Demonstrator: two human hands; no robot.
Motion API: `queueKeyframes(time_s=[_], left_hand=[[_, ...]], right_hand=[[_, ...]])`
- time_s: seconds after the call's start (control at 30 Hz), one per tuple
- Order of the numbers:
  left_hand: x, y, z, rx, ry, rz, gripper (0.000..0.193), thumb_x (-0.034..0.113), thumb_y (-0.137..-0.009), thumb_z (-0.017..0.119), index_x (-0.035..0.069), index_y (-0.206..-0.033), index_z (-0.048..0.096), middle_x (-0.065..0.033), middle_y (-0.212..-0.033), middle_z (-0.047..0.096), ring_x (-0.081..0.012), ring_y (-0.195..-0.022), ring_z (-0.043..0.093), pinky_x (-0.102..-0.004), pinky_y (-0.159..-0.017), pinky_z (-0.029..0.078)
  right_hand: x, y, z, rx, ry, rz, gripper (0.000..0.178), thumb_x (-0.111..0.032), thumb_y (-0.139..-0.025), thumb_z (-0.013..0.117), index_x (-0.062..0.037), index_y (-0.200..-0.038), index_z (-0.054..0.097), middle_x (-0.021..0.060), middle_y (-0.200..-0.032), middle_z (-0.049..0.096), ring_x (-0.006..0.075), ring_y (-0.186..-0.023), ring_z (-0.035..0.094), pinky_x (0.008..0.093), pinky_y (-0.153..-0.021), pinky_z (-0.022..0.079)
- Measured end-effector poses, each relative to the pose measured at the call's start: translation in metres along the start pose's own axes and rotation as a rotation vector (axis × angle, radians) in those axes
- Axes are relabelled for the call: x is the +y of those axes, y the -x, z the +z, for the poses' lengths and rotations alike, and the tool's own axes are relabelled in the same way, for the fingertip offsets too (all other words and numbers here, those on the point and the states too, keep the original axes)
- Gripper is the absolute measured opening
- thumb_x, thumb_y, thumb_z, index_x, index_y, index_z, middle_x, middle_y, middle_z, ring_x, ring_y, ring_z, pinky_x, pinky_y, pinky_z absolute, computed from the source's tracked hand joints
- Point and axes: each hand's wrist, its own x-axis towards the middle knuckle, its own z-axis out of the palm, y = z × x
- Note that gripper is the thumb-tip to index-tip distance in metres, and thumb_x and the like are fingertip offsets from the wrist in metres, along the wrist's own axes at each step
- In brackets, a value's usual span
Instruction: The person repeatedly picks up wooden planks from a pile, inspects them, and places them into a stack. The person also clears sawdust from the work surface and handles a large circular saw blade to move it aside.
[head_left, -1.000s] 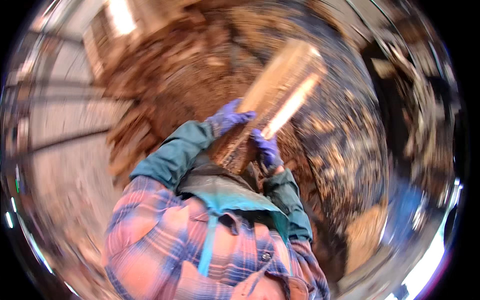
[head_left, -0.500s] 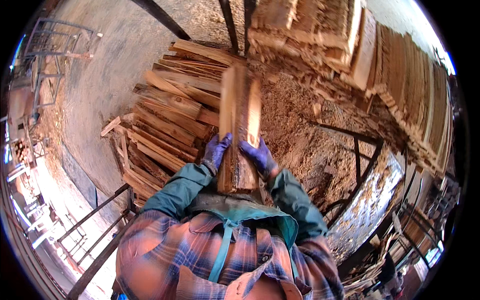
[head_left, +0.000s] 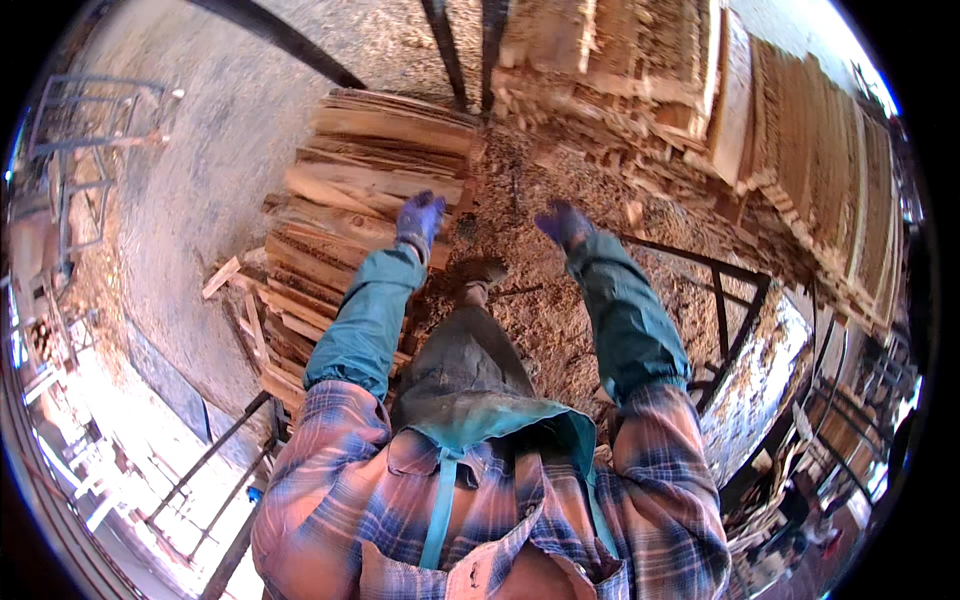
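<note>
My left hand [head_left: 420,220], in a purple glove, is at the right ends of a pile of rough wooden boards [head_left: 340,187]. Its fingers reach forward and hold nothing; whether they touch a board is unclear. Across a gap to the right, my gloved right hand [head_left: 563,224] hangs above ground covered in sawdust [head_left: 540,320], fingers apart and empty. The boards lie roughly side by side, their ends pointing left and right, some overlapping. Both forearms wear green sleeve covers [head_left: 365,310].
A tall stack of boards [head_left: 820,170] stands at the right, its lower edge ragged. Dark metal bars [head_left: 280,40] cross the far side, and a metal frame [head_left: 745,310] stands right of my right arm. My foot [head_left: 478,272] rests in sawdust between the arms.
Both hands held a bundle of boards upright in front of me; they have let it go, moved forward and spread apart. The far part of the pile looks fuller and more even.
</note>
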Motion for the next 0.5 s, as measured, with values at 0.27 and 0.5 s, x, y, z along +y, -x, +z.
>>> queueKeyframes(time_s=[0.27, 0.5], left_hand=[[-0.125, 0.135, 0.135, -1.115, -0.959, 0.164, 0.014, 0.017, -0.089, 0.058, 0.004, -0.094, 0.062, -0.0046, -0.081, 0.06, -0.0193, -0.073, 0.057, -0.0325, -0.064, 0.046], [-0.162, 0.342, 0.381, -1.722, -1.034, -0.124, 0.031, 0.006, -0.092, 0.059, 0.001, -0.122, 0.056, -0.0065, -0.101, 0.065, -0.0112, -0.081, 0.06, -0.0234, -0.068, 0.049]], right_hand=[[0.171, 0.276, 0.128, 0.219, -0.486, 0.384, 0.039, -0.035, -0.085, 0.061, -0.0085, -0.114, 0.064, 0.0196, -0.114, 0.064, 0.0325, -0.11, 0.059, 0.0397, -0.092, 0.047], [0.177, 0.532, 0.176, 1.325, -1.818, 0.316, 0.042, -0.032, -0.093, 0.06, -0.0074, -0.126, 0.054, 0.0098, -0.106, 0.066, 0.0169, -0.088, 0.064, 0.0301, -0.076, 0.053]])
